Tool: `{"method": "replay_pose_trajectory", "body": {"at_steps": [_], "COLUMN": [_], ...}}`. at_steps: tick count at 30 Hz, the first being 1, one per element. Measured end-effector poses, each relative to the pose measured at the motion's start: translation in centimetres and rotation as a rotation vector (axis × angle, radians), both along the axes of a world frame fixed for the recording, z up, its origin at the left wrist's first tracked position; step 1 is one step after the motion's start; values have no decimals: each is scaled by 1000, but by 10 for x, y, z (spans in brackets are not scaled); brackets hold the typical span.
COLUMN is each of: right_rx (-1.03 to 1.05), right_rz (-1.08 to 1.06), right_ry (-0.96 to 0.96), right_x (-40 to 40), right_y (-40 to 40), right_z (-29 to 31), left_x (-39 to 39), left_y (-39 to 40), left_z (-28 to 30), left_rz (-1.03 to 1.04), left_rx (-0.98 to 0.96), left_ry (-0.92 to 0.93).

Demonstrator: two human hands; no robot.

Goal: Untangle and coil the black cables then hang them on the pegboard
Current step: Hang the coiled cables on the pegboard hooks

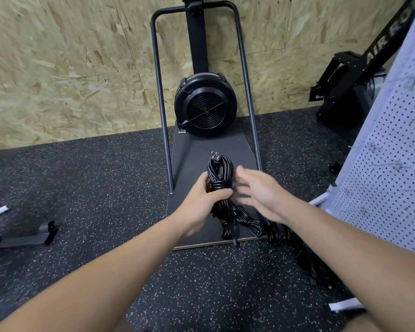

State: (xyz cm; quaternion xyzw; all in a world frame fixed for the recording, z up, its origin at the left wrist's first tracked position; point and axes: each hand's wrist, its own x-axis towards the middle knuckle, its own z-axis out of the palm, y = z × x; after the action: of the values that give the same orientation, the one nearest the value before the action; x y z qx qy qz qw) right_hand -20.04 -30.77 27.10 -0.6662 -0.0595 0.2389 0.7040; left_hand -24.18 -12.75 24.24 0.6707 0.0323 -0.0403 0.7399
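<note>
Gripping coiled cable point(219, 180), left hand point(203, 200).

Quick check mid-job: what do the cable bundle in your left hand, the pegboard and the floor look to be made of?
Cable bundle: black jacket, probably rubber or PVC, glossy from the highlights along the strands; metal prongs on the plug at the top.
Pegboard: white, matte, evenly perforated; painted metal or hardboard, cannot tell which.
Floor: black with pale speckles, looks like rubber gym matting.

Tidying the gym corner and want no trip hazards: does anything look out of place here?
Yes. Loose black cables lie in a tangled heap across the platform's front edge and onto the floor beside the pegboard. The left hand grips one coiled bundle; none visibly hangs on the pegboard.
</note>
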Motion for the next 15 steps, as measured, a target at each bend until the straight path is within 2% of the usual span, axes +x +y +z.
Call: {"method": "replay_pose_trajectory", "body": {"at_steps": [3, 10, 15], "right_rx": [-55, -233, -292], "right_rz": [8, -190, -253], "right_ry": [5, -14, 16], "right_x": [-14, -73, -107], "right_y": [-1, 7, 12], "right_z": [-24, -102, -134], "left_x": [4, -29, -51], "left_y": [0, -6, 6], "left_z": [-14, -75, -100], "left_rz": [-50, -144, -227], "left_rx": [-55, 116, 191], "left_ry": [77, 226, 339]}}
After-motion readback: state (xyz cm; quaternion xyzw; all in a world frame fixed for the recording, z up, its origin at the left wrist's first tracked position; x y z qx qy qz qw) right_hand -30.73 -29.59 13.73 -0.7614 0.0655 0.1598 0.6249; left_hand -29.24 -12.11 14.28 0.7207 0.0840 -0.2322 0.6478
